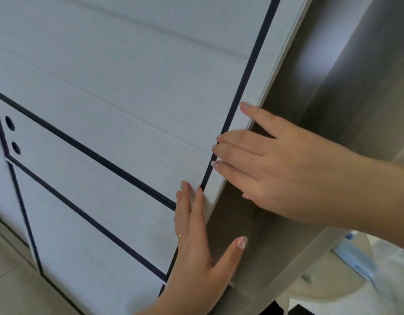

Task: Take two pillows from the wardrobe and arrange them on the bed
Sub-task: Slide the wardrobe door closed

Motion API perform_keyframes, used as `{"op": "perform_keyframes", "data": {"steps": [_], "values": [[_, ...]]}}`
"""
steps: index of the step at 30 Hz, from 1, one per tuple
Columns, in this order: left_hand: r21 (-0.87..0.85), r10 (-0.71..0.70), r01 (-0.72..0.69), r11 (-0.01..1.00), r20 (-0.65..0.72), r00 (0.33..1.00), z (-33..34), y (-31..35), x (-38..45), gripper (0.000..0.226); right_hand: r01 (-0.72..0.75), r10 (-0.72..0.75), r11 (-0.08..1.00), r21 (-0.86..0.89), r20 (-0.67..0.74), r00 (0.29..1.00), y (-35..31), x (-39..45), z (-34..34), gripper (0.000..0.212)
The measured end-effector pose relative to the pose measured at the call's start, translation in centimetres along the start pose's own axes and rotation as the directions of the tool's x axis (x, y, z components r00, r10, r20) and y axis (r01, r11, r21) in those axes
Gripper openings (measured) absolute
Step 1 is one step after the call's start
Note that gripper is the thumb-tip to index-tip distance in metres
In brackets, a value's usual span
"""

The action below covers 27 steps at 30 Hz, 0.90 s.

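Both grips lie flat with fingers straight on the white wardrobe door (128, 110), the left hand (196, 251) low against its panel and the right hand (271, 169) higher across its dark-lined edge, no pillow showing from this angle.

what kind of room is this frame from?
Probably a bedroom or dressing area, right in front of a fitted wardrobe. Cues: tall white wardrobe door with dark trim lines, both hands, left hand and right hand, flat at its edge, and tiled floor at lower left. No bed in view.
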<state>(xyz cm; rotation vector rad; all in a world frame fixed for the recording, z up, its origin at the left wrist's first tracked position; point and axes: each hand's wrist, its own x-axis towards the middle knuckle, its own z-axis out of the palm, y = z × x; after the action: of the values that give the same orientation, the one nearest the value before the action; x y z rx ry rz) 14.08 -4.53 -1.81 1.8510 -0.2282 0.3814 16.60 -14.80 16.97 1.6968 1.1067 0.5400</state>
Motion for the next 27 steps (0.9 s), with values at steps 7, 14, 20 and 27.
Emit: {"op": "perform_keyframes", "data": {"steps": [7,14,20,27], "values": [[-0.036,0.041,-0.04,0.999,0.035,0.999,1.0,1.0,-1.7,0.084,-0.022,0.021,1.0,-0.012,-0.055,0.998,-0.5,-2.2,0.5,0.042],[-0.08,0.027,-0.026,0.996,0.007,1.0,3.5,2.8,-3.5,0.09,0.008,-0.016,0.998,-0.056,-0.144,0.989,-0.8,-4.0,1.2,0.027],[-0.156,0.02,-0.044,0.987,-0.151,0.988,6.8,4.9,-5.3,0.079,0.001,-0.048,0.989,-0.147,-0.319,0.947,-1.1,-5.6,2.4,0.033],[-0.045,-0.032,0.017,0.999,-0.361,0.932,9.7,5.7,-5.7,0.084,0.044,-0.085,0.995,-0.088,-0.543,0.835,-0.9,-6.6,3.6,0.041]]}}
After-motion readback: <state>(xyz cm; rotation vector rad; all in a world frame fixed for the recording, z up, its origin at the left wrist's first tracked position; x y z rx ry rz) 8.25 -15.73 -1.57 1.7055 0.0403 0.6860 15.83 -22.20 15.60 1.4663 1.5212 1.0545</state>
